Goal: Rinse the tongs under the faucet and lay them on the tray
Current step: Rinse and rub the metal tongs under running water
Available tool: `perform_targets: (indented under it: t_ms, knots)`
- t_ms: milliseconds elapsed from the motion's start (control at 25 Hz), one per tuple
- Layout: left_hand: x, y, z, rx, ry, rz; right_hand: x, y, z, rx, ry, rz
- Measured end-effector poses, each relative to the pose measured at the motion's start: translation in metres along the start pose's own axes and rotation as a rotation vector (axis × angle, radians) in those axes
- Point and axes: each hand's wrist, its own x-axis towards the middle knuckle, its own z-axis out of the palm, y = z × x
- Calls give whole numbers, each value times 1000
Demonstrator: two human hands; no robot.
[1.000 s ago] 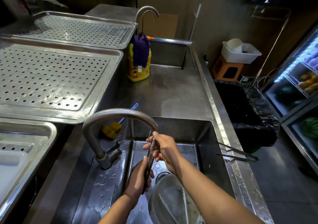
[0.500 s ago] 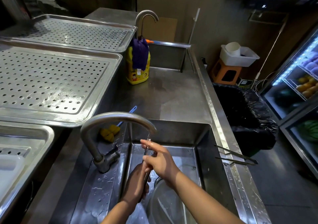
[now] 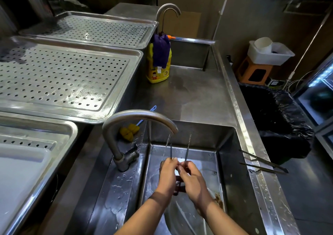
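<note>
Thin metal tongs (image 3: 187,149) stand upright over the sink (image 3: 225,141), their two arms spread apart. My left hand (image 3: 167,174) pinches the left arm and my right hand (image 3: 193,179) pinches the right, serrated arm. A thin stream of water runs from the curved faucet (image 3: 140,116) onto the left arm, just above my left fingers. The perforated steel tray (image 3: 59,79) lies on the counter to the left, above and behind the faucet.
A second pair of tongs (image 3: 263,163) lies across the sink's right rim. A bowl (image 3: 182,218) sits in the basin below my wrists. A yellow detergent bottle (image 3: 158,70), a yellow brush (image 3: 128,131), another tray (image 3: 100,30) and a black bin (image 3: 277,122) surround the sink.
The tongs' arms have sprung apart; before, both hands held them closed, one above the other. My hands have dropped lower and now sit side by side, each on one arm.
</note>
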Motion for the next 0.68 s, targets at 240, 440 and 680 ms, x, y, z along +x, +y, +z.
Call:
perform_targets:
  t_ms: [240, 440, 680]
  knots:
    - [25, 33, -10, 308, 86, 263, -11, 3, -6, -217, 5, -140]
    - [38, 35, -15, 149, 156, 207, -8, -2, -4, -83, -27, -98]
    - [45, 32, -27, 44, 236, 85, -11, 8, 0, -179, -78, -155]
